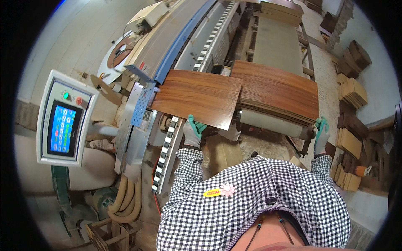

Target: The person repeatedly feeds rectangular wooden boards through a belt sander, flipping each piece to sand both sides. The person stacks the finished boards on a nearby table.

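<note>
A wood-grain laminated panel (198, 95) lies with its left edge at the feed side of a blue and grey edge-banding machine (179, 44). My left hand (193, 130), in a grey and green glove, is at the panel's near edge, fingers on or under it; the exact grip is partly hidden. To the right, a stack of similar panels (276, 89) rests on a roller conveyor (270, 122). My right hand (321, 130), gloved the same way, is at the near right corner of that stack; whether it touches the corner cannot be told.
A control panel with a lit screen (62, 128) stands at the left. A short roller rail (166, 153) runs beside my left arm. More panels (279, 11) are stacked farther up the conveyor. Board pieces (350, 142) line the right wall. Beige hoses (125, 200) hang at lower left.
</note>
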